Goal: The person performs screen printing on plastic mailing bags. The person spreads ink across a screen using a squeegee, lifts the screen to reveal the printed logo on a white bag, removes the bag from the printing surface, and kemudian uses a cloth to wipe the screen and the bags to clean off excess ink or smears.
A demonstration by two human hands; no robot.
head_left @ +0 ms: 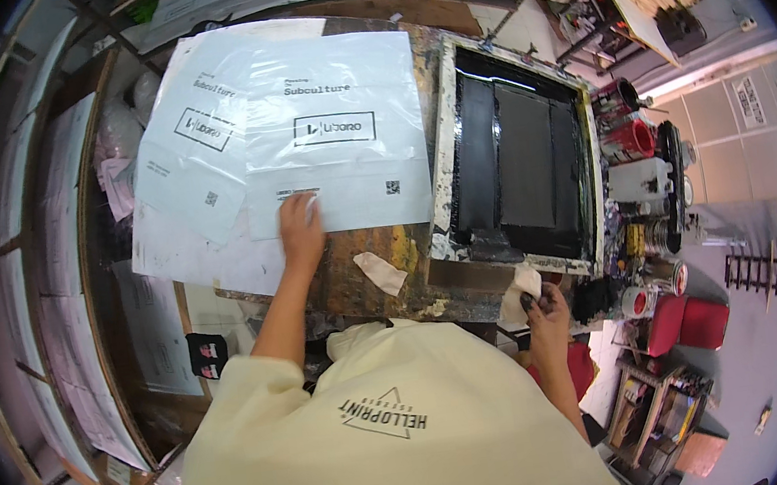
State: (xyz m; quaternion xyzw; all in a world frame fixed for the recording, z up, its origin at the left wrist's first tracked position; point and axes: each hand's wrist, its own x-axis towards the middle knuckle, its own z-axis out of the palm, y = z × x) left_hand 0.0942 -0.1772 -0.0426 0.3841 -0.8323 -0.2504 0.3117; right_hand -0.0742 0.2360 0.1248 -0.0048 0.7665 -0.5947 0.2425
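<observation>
- Head view: two overlapping white plastic sheets with black print [335, 134] lie ahead of my left hand [300, 233] on one paint-stained wooden surface [339, 267].
- That hand's fingers cover the right sheet's near edge; I cannot tell whether they grip anything.
- One cream cloth scrap [380, 273] lies between my hands; my right hand [549, 314] pinches a second cream cloth [515, 295].
- One white-framed black rectangular screen [524, 157] lies right of the sheets.

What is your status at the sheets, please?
Left hand at lower left of right-hand printed sheet. Right hand holding pale cloth. Fabric scrap on table, close by.
</observation>
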